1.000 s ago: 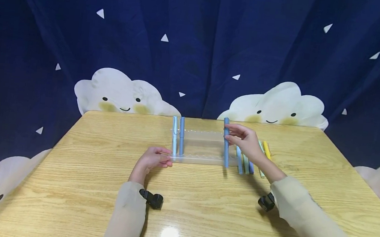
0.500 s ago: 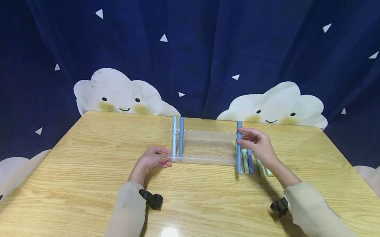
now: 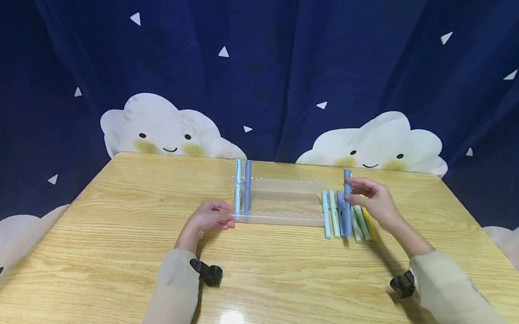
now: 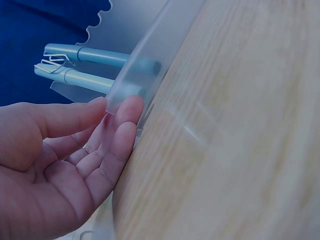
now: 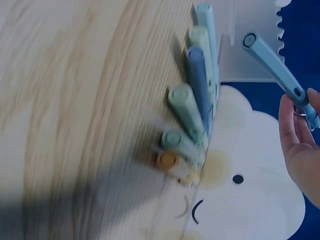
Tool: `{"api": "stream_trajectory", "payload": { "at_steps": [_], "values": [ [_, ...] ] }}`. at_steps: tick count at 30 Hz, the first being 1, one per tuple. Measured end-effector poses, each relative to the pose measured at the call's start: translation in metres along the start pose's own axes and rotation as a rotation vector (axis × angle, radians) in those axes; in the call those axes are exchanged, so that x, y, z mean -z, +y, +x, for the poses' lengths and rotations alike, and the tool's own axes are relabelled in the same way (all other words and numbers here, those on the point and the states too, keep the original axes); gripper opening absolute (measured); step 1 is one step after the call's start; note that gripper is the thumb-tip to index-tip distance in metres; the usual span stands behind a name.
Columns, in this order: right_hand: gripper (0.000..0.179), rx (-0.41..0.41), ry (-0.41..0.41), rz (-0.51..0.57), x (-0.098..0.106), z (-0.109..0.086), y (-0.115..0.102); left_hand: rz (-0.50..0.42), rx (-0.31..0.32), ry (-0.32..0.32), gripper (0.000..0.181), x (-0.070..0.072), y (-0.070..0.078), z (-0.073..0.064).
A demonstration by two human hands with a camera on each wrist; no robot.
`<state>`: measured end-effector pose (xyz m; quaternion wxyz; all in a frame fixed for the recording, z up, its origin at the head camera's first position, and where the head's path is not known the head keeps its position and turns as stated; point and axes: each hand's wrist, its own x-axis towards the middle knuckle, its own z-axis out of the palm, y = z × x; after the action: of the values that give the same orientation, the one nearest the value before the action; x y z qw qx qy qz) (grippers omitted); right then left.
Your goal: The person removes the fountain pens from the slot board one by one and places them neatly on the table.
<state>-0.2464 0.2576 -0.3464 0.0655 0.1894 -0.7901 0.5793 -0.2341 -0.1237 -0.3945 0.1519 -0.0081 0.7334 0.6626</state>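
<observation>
A clear plastic pen rack (image 3: pixel 282 219) with scalloped edges stands on the table. At its left end, a light blue pen (image 3: pixel 238 191) and a darker blue pen (image 3: pixel 247 192) lean in the slots. My left hand (image 3: pixel 208 216) grips the rack's near left corner; in the left wrist view the thumb and fingertips pinch the plastic edge (image 4: pixel 145 60). Right of the rack, my right hand (image 3: pixel 375 202) pinches a capped blue pen (image 5: pixel 272 64) by its upper part, holding it nearly upright over a row of lying pens.
Lying side by side right of the rack are a light blue pen (image 3: pixel 326 215), a green pen (image 3: pixel 334 217), a purple-blue pen (image 5: pixel 199 75), more green pens (image 5: pixel 186 107) and a yellow pen (image 5: pixel 168 160). A dark blue curtain (image 3: pixel 269 55) hangs behind the wooden table (image 3: pixel 276 287).
My right hand has carried the blue pen rightward, from in front of the rack's right end to over the lying pens. The left hand still holds the rack's corner, and the rack stays put.
</observation>
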Motion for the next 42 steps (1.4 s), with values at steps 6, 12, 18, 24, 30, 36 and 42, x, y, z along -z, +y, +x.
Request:
{"api": "stream_trajectory", "payload": {
  "at_steps": [6, 12, 18, 24, 30, 36, 42],
  "values": [
    [0.042, -0.063, 0.005, -0.111, 0.016, 0.001, 0.008, 0.002, 0.005, 0.003, 0.024, 0.000, 0.000, 0.000],
    [0.042, -0.093, 0.013, -0.141, 0.030, 0.003, 0.015, 0.007, 0.006, 0.005, 0.024, 0.000, 0.001, -0.001],
    [0.043, -0.128, 0.016, -0.135, 0.044, 0.004, 0.021, 0.011, 0.009, 0.006, 0.025, 0.000, 0.002, -0.002],
    [0.046, -0.200, 0.011, -0.196, 0.055, 0.004, 0.028, 0.012, 0.009, 0.006, 0.025, 0.000, 0.001, -0.002],
    [0.047, -0.276, 0.009, -0.204, 0.062, 0.006, 0.031, 0.015, 0.005, 0.013, 0.024, 0.000, 0.001, -0.002],
    [0.049, -0.333, -0.012, -0.210, 0.067, 0.006, 0.040, 0.019, 0.008, 0.019, 0.024, -0.001, 0.001, -0.002],
    [0.051, -0.385, -0.036, -0.192, 0.072, 0.005, 0.050, 0.023, 0.003, 0.014, 0.024, -0.002, 0.002, -0.002]
  ]
}}
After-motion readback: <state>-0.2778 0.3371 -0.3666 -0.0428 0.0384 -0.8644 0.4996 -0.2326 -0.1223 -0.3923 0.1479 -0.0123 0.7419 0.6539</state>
